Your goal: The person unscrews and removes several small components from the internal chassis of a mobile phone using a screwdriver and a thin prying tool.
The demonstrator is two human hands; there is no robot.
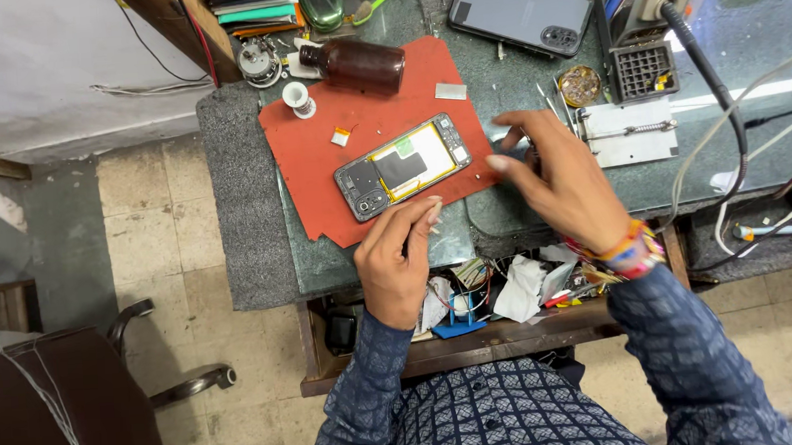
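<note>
While the bench (498, 97) carries a red mat (318, 154) with an opened phone (403, 166) lying on it, the right hand (566, 180) hovers beside it with fingers spread, and the left hand (400, 259), just below the phone, pinches a thin tool too small to identify.

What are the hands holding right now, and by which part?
Cannot be told. The left hand is pinched shut just below the opened phone; the right hand hovers with fingers curled. Nothing visible in either.

Bright even light, glass glare, edge distortion
</note>
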